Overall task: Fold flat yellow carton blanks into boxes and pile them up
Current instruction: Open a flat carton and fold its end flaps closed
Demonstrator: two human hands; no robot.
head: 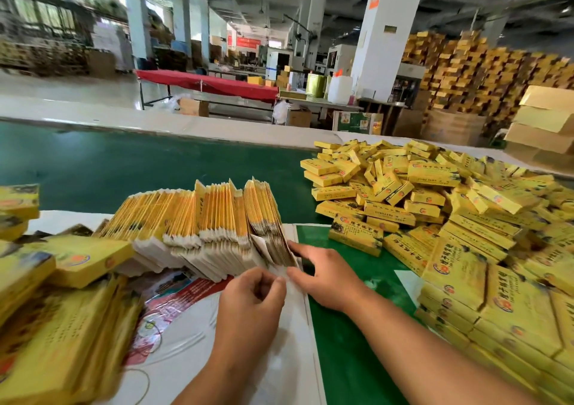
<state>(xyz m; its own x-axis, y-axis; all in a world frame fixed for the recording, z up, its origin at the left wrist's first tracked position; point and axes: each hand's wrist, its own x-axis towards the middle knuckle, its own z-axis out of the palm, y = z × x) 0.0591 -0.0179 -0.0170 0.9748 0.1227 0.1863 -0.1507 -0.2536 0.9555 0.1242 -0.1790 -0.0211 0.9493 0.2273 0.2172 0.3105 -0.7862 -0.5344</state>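
A long row of flat yellow carton blanks (198, 221) stands on edge across the middle of the table, white flaps toward me. My left hand (251, 302) pinches the white flap of the nearest blank at the row's right end. My right hand (323, 277) touches the same end of the row, with thumb and fingers at the blank's edge. A large heap of folded yellow boxes (428, 196) covers the table to the right. More folded boxes are stacked in rows at the near right (503, 320).
Bundles of yellow blanks (62, 327) lie at the near left on a white printed sheet (186, 342). The green tabletop (124, 168) stretches behind the row. Brown cartons (546, 125) stand at the far right, with yellow stacks behind them.
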